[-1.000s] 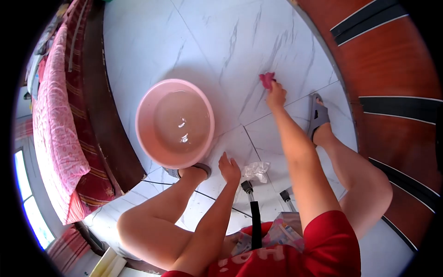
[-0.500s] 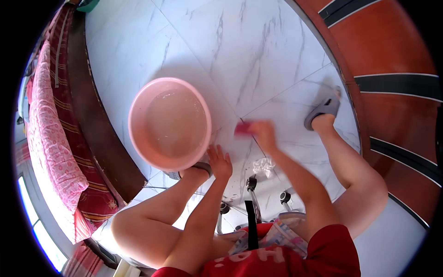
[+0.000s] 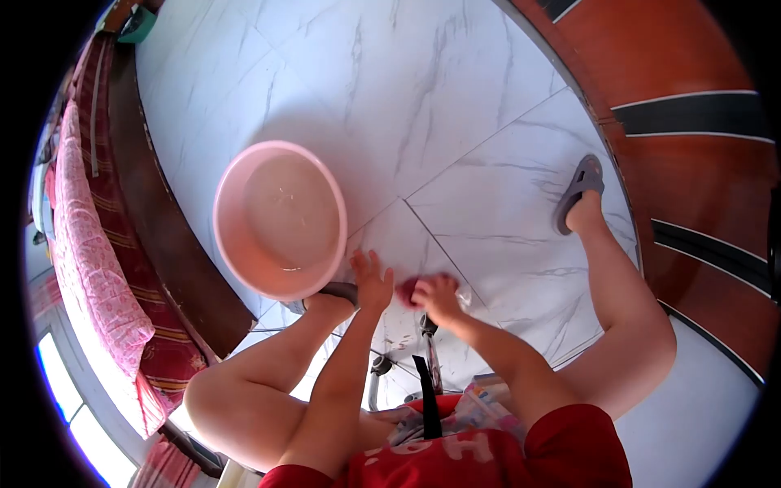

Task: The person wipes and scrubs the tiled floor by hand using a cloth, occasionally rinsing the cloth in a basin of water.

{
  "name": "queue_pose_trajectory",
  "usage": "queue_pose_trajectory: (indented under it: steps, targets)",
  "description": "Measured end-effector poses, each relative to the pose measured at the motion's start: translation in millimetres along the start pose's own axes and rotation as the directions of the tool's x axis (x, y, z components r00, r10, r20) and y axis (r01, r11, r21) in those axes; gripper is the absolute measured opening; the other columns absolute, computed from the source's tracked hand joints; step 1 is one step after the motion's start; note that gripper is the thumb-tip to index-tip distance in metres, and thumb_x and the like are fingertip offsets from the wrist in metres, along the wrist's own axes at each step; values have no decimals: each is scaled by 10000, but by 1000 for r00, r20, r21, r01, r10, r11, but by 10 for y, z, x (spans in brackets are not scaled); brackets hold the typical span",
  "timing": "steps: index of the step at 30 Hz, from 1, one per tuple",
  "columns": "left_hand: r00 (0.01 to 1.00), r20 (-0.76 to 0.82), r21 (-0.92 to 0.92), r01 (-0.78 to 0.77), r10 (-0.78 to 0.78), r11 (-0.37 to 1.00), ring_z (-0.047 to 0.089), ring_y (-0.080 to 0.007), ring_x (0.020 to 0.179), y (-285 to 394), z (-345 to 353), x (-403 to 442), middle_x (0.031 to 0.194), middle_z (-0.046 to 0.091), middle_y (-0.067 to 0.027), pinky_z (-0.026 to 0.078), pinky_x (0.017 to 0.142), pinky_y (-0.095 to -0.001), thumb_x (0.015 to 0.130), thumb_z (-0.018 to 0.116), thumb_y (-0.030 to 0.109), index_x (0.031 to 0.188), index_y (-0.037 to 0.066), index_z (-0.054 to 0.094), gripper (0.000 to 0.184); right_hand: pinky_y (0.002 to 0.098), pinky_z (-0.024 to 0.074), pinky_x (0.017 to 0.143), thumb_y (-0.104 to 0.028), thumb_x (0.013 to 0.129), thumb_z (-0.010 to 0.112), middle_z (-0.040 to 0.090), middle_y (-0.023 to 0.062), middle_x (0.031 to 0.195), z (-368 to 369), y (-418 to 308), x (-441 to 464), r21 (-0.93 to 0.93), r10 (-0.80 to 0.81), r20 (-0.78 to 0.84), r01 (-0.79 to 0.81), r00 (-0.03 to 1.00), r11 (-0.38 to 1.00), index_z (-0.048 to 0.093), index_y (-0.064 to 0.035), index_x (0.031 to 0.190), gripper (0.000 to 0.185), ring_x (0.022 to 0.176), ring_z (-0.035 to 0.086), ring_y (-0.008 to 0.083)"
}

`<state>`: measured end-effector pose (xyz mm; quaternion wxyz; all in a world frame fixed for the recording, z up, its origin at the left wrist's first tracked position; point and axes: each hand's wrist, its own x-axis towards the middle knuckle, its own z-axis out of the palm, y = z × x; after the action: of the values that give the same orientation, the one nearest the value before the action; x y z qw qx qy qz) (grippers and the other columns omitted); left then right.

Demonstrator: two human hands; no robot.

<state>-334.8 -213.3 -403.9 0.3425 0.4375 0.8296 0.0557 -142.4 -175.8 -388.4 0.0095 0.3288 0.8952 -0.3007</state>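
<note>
My right hand [image 3: 439, 299] is low over the floor tiles, closed on a small dark red thing [image 3: 407, 293]. Motion blur hides whether that is a brush or a cloth. Beside its fingers shows a bit of a whitish, shiny patch [image 3: 464, 297], mostly covered by the hand. My left hand [image 3: 372, 281] has its fingers spread and holds nothing, between the red thing and a pink basin [image 3: 224, 236]. Cloudy water [image 3: 293, 207] partly fills the basin, which stands on the floor.
Chair legs with casters [image 3: 429, 325] stand between my legs. My feet wear grey slippers [image 3: 582, 183], one close to the basin. A bed with a pink cover [image 3: 89, 268] runs along the left, a red-brown cabinet [image 3: 683, 49] along the right. A green container [image 3: 138, 26] sits far left.
My right hand has come down and toward me with the red thing, onto the whitish patch. My left hand has shifted slightly away from the basin's rim. The whole view has moved a little.
</note>
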Motion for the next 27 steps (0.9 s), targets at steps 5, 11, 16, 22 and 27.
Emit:
queue_pose_trajectory:
  steps: [5,11,16,22,27]
  targets:
    - [1000,-16,33,-7,7,999,47,-421,1370,-20,21,-12,1493,8,-231,183,1094,-476,844,543,392,1434,92,206,742,454,350,814,-57,771,535,568,76,978,-447,600,530,199,111,-478,-15,871,980,626,-128,863,148,933,478,299]
    - [999,9,63,34,-35,997,40,-433,1367,38,-42,-18,1490,17,-238,181,1103,-435,831,564,407,1435,96,202,770,467,420,793,-71,786,536,530,54,1113,-1957,2669,894,30,521,-616,-643,591,765,594,-171,1018,260,976,486,330]
    - [1000,-13,42,10,-10,999,36,-434,1367,-4,2,5,1489,17,-241,174,1104,-435,819,598,376,1437,103,198,785,501,405,777,-131,814,531,490,108,1152,-1199,2463,582,-177,537,-560,-724,631,666,537,-181,1119,309,1037,452,343]
    - [999,-32,145,38,-33,989,65,-473,1349,-56,29,80,1473,59,-271,214,1088,-452,773,658,363,1421,103,248,810,477,348,832,-177,670,638,562,-30,950,-80,488,-391,160,-69,-127,90,989,983,634,-224,775,115,982,477,223]
    - [982,-10,157,190,-191,969,72,-466,1351,937,-329,596,1462,36,-295,271,1051,-500,648,774,349,1432,131,199,996,437,346,882,12,698,564,555,104,997,-901,1303,231,399,428,-552,-224,716,889,586,-93,965,289,977,483,322]
